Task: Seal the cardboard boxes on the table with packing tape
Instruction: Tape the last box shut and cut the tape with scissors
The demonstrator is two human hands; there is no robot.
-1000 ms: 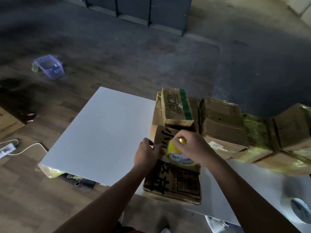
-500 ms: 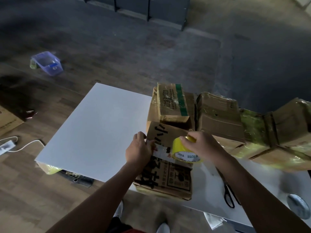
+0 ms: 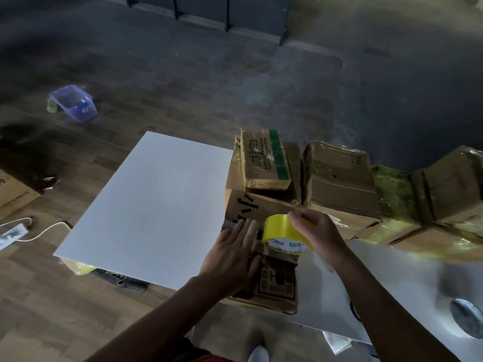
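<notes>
Blurred round object (image 3: 467, 318), perhaps tape, lower right; rightmost cardboard box (image 3: 454, 184) cropped.

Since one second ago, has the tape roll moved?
Yes: the tape roll went right across the printed box, from near its left edge toward its right edge.

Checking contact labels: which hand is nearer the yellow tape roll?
Right. The right hand grips the yellow tape roll; the left hand lies flat on the cardboard box, just left of the roll.
</notes>
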